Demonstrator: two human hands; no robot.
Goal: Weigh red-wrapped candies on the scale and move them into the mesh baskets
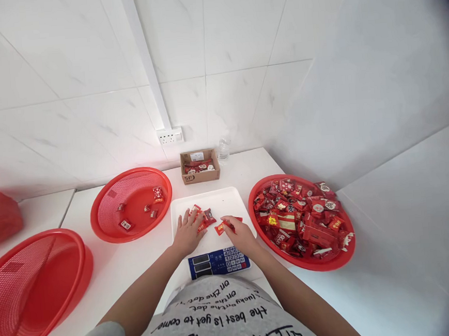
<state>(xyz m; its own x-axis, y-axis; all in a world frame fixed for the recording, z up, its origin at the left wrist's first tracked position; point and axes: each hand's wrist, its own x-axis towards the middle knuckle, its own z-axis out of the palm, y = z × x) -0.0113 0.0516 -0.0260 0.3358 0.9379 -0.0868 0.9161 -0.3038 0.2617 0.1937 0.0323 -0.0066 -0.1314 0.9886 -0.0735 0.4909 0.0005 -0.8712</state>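
My left hand (pixel 188 235) lies with its fingers spread over a few small red snack packets (pixel 209 217) on the white tray (pixel 222 195) of a weighing scale. Part of those packets is hidden under the fingers. On the right side of the tray, my right hand (pixel 238 234) pinches a red packet with yellow print (pixel 220 228); its other end shows beyond the fingers. The scale's blue keypad panel (pixel 219 262) faces me, close to my shirt.
A red basket (pixel 255 222) heaped with red packets stands right of the scale. Left are a red basket with several packets (pixel 113 238) and another red basket (pixel 70 304). Behind stand a cardboard box (pixel 201 177) and a clear plastic container (pixel 223 150), near the tiled wall.
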